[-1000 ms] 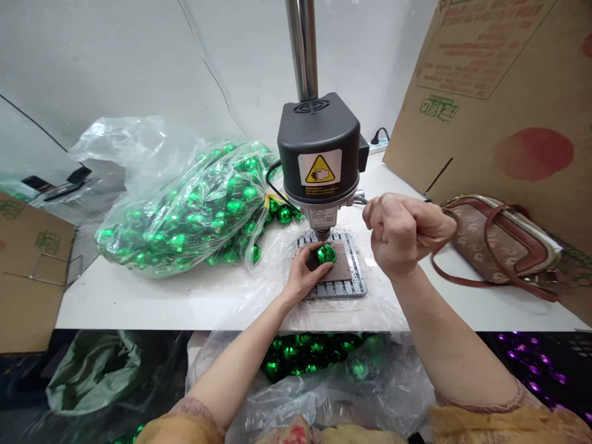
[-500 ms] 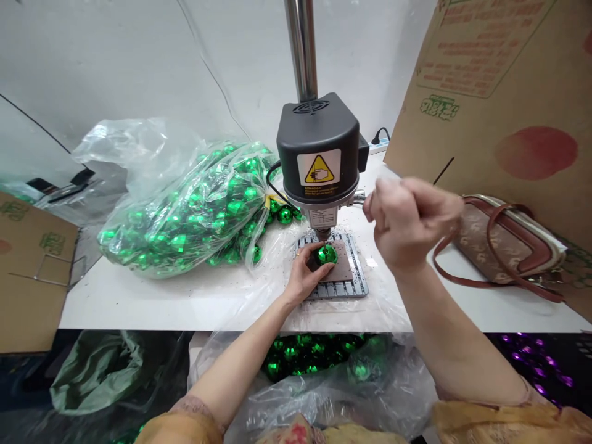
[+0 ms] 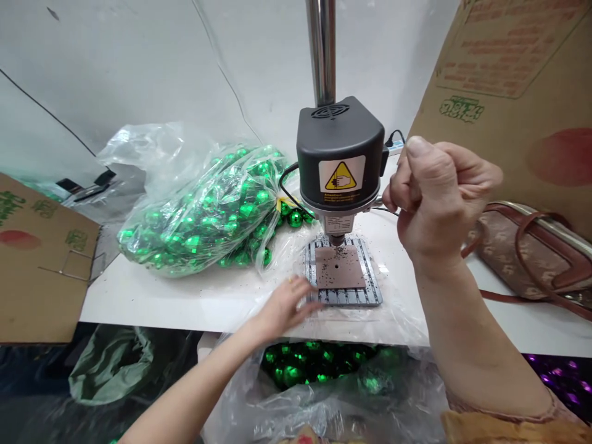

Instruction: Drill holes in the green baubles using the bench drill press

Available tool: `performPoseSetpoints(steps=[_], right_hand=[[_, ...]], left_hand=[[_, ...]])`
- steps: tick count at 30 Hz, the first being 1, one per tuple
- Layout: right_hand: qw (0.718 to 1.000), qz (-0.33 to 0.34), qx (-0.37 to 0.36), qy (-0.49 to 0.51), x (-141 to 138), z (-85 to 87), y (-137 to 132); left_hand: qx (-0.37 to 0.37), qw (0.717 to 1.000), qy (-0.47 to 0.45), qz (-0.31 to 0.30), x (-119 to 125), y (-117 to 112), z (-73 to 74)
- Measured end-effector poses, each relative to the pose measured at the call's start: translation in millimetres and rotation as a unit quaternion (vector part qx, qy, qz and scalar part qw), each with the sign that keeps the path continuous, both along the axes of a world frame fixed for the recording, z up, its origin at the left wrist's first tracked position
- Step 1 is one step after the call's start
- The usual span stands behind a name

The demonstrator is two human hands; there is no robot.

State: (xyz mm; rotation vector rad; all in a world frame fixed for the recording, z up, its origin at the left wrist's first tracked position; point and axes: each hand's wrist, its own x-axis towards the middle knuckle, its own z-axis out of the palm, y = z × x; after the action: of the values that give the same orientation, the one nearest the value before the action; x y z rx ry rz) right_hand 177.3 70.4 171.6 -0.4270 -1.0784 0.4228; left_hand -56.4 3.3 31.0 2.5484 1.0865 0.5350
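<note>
Beside the left edge of the drill press's slotted base, my left hand is open and empty, its fingers apart and slightly blurred. A brown square plate with a small dark hole lies on that base, sprinkled with dark shavings. Above it stands the drill press head, black with a yellow warning label; its chuck is over the plate. To the right of the head, my right hand is closed in a fist round the drill press handle, which the fingers mostly hide.
A clear bag of shiny green balls lies on the white table at left, with loose balls beside it. More green balls sit in plastic below the table edge. A handbag and cardboard box stand at right.
My left hand has let go of the green ball and drawn back left and down; the ball is gone from the plate. My right fist remains beside the drill head. The view has shifted.
</note>
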Motion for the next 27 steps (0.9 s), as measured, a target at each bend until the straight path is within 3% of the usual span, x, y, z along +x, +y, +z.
performPoseSetpoints(steps=[3,5,7,9,15,21,24,27], right_hand=[[1.0,-0.001,0.004,0.004,-0.1,0.1,0.7],[1.0,-0.007,-0.004,-0.009,0.6,-0.4,0.5],[1.0,-0.015,-0.009,-0.024,1.5,-1.0,0.0],[0.999,-0.018,-0.01,-0.031,2.2,-1.5,-0.4],[1.0,0.0,-0.006,-0.019,1.7,-1.3,-1.7],[1.0,0.013,-0.004,-0.002,1.6,-2.0,-1.3],[1.0,0.01,-0.006,-0.02,2.8,-3.3,-0.8],[0.999,0.005,-0.013,-0.034,3.8,-4.5,-0.9]], left_hand=[[0.095,0.982,0.051,0.157,4.6,80.2,-5.6],[0.108,0.958,0.129,0.232,11.2,129.9,-10.1],[0.093,0.946,0.184,0.249,15.9,165.3,-15.7],[0.084,0.946,0.198,0.243,15.9,184.7,-22.6],[0.069,0.964,0.106,0.233,-5.7,192.8,-39.0],[0.026,0.977,-0.072,0.199,-9.3,188.9,-32.8],[-0.07,0.937,-0.26,0.221,2.9,172.3,-27.1],[-0.235,0.856,-0.412,0.207,15.9,139.7,-24.2]])
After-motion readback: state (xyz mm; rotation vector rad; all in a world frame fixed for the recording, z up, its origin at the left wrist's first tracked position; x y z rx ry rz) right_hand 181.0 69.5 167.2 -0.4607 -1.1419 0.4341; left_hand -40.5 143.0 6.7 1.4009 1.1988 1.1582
